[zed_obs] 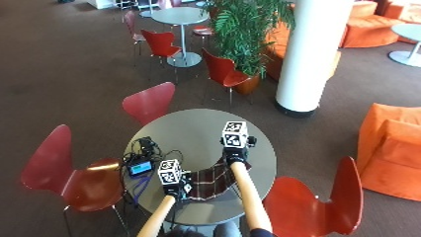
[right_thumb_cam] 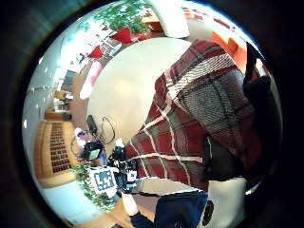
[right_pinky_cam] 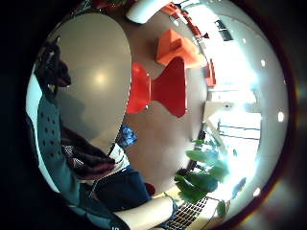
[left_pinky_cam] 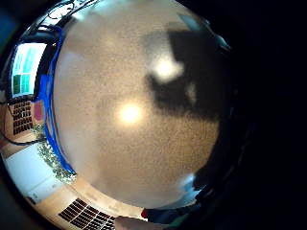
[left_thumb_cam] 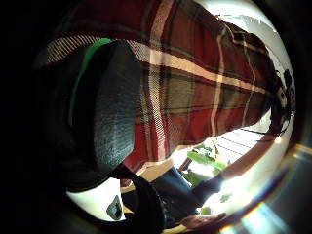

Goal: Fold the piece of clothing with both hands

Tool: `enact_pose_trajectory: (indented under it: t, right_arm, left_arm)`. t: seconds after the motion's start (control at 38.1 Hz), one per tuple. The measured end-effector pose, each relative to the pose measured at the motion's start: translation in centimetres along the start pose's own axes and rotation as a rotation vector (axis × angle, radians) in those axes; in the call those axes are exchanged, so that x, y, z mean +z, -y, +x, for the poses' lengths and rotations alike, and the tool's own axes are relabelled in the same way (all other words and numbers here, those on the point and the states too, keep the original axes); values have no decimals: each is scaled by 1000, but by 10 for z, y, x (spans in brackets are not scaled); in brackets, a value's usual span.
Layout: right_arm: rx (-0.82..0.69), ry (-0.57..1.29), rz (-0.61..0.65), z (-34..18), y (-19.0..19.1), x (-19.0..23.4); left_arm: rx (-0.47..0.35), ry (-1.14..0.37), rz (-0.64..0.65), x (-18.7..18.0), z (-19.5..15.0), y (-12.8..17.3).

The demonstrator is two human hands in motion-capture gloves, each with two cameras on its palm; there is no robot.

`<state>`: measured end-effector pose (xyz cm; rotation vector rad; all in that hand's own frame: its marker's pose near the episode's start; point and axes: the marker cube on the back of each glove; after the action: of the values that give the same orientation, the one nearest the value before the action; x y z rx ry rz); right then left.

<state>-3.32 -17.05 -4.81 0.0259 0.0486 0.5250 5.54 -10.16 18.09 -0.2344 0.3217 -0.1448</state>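
Observation:
A red plaid garment [zed_obs: 210,178] stretches between both hands over the near part of the round grey table [zed_obs: 190,131]. My left hand [zed_obs: 176,190] pinches one end near the table's front edge. In the left thumb side palm view its thumb [left_thumb_cam: 112,107] lies curled across the plaid cloth [left_thumb_cam: 204,83]. My right hand [zed_obs: 234,157] grips the other end, farther in over the table. In the right thumb side palm view its fingers [right_thumb_cam: 259,90] hold the cloth [right_thumb_cam: 199,109], which runs down towards the left hand [right_thumb_cam: 118,166]. I cannot tell whether the cloth touches the table.
A small device with a lit screen [zed_obs: 140,168] and a tangle of cables sits on the table's left part. Red chairs [zed_obs: 150,101] [zed_obs: 46,163] [zed_obs: 315,202] ring the table. A white pillar [zed_obs: 309,49] and a potted plant [zed_obs: 246,24] stand behind.

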Motion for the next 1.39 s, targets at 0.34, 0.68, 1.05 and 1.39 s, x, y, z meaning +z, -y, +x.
enact_pose_trajectory:
  t: [0.34, 0.68, 1.05, 1.39]
  right_arm:
    - [-9, -170, 104, -57, -15, -20]
    - [-60, -169, 97, -139, -35, -28]
    - [-500, -42, -66, -274, -144, 24]
    - [-422, -30, 171, -203, -133, -64]
  left_arm:
    - [-65, -18, 27, -53, -42, -26]
    - [-120, -37, 309, -97, -123, 8]
    - [-227, -160, 467, -155, -182, -52]
    - [-271, -108, 498, -198, -191, -83]
